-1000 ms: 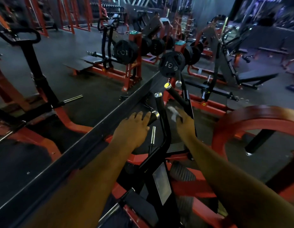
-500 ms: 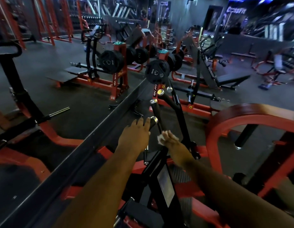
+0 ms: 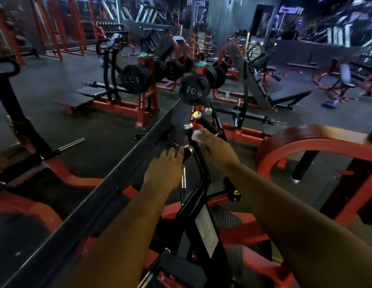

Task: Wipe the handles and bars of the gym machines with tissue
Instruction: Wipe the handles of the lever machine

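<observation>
My left hand (image 3: 164,169) grips the short black handle with a chrome end cap (image 3: 189,150) on the black and red machine in front of me. Just to its right, my right hand (image 3: 218,150) holds a white tissue (image 3: 196,135) against the upright black bar (image 3: 198,154), close to its chrome-capped top (image 3: 188,126). The fingers reach over the bar, and the tissue sticks out past the fingertips. A second angled black handle (image 3: 207,123) rises just behind the tissue.
A long dark rail (image 3: 110,196) runs diagonally on the left. A red curved frame (image 3: 305,142) stands to the right. Beyond the handles is a black weight plate (image 3: 193,90), with more plate racks, benches and red machines across the dark floor.
My right hand has slid the tissue from low on the bar up towards its top. My left hand has stayed on its handle. The view has tilted upward.
</observation>
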`<state>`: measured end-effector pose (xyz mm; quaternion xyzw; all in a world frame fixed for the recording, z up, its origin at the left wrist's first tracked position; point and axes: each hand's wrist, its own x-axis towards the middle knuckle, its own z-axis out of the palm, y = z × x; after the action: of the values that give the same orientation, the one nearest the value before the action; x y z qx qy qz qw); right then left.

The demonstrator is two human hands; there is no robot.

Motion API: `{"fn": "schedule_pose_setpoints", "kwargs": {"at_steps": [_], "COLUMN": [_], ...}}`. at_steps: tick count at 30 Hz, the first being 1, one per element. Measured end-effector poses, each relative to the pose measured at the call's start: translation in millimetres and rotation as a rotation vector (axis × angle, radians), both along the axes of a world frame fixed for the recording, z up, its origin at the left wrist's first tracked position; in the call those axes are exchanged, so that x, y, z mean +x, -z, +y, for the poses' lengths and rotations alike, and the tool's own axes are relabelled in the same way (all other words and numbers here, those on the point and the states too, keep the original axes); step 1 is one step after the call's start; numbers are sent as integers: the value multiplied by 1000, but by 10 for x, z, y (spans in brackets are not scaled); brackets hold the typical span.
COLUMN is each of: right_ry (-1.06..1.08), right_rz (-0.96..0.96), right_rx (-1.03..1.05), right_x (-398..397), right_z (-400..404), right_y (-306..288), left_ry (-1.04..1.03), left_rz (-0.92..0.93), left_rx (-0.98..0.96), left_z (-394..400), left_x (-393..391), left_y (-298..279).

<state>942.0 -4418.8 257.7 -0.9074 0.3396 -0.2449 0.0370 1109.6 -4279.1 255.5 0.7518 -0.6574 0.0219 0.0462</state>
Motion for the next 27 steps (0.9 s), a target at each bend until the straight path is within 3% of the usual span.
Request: {"fn": "schedule_pose_setpoints", "kwargs": {"at_steps": [5,7,10,12,13,16,18,20,22,25,27], "right_ry": [-87,-93,-85,-259,-305,-380,-318,-111,40,9,-31], "right_rz": [293,369,486,486,453,114,-263,-599,-835,-834,-743], "right_rx": [-74,-198,-148,-163,-235,-48,97,230,527,973,1127], "right_x": [386,342,-10,-269,-378,-641,-669,-494,-154,412,600], "right_z": [-383,-557,-559,-460,-330,-117,-139,-251,-420,-694,-765], "right_y": [-68,238,772,1298,1392,1441,1380,1166,815,468,369], "left_ry": [-17,-24,-41,-36,-35,-47,-55,-64,-76,-88,-86], "left_rz": [9,16,7,6,7,13,15,5,-6,-28,-47], "left_rx": [11,12,-3,0,1,7,7,-4,-8,-8,-12], "left_z": [-38,-50,-38,-44,-51,-76,-81,-89,-94,-78,-62], "left_x": [13,17,13,14,15,25,21,24,27,12,2], "left_y": [20,35,58,61,65,60,70,85,88,79,70]}}
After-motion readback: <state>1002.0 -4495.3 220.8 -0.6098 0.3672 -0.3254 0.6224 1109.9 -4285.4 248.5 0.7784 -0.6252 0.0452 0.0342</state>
